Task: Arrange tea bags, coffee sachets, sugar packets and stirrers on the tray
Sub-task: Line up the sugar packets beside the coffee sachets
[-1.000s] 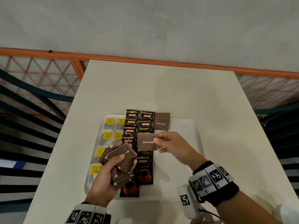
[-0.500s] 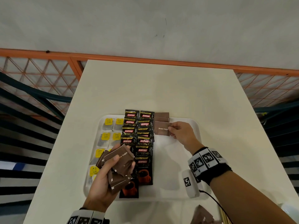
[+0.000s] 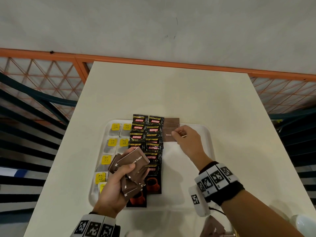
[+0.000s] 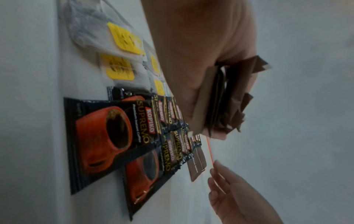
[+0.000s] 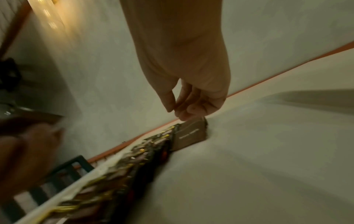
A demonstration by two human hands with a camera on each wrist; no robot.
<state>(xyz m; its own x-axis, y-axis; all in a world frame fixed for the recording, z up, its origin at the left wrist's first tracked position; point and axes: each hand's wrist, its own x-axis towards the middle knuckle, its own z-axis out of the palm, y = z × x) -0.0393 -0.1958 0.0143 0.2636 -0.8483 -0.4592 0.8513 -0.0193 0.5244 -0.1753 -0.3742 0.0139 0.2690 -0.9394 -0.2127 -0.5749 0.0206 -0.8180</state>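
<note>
While left hand [image 3: 118, 183] grips sugar packets [image 3: 133, 170], right hand [image 3: 188, 142] reaches forward, fingertips seemingly touching placed packet [image 3: 169, 136], loosely curled.

A white rectangular plastic tray [image 3: 207, 151] lies at frame centre on a cream table [image 3: 171, 93]. At its left: white tea bags with yellow tags [image 3: 114, 134]. At centre: two overlapping columns of black coffee sachets [image 3: 154, 134]. At upper right: three overlapping brown sugar packets [image 3: 169, 136]. The right hand [image 3: 187, 142] touches the nearest packet. The left hand [image 3: 114, 187], lower left, grips a fan of brown sugar packets [image 3: 131, 170].
</note>
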